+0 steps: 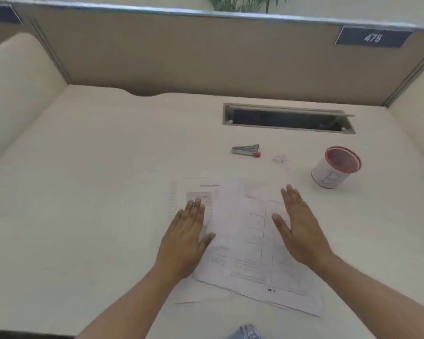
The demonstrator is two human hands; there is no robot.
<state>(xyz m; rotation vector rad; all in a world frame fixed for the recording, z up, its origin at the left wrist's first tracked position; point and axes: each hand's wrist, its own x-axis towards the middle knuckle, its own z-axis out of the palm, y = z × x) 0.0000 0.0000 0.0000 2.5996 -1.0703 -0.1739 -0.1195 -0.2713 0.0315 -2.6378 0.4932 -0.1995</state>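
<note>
Left hand [185,232] and right hand [301,225], flat-fingered and gripping nothing, flank the papers [242,241], not yet squared, stapler [246,150] at twelve o'clock untouched

A: Hands?
B: Both flat, fingers straight. The left hand [186,238] lies on the left edge of the paper stack [245,243], the right hand [301,231] at its right edge.
A: Stack neat?
B: No, sheets skewed on the desk [83,192].
A: Beyond it?
B: A stapler [246,150], then a red-rimmed white tub [328,174] further right, both apart from the papers.
</note>
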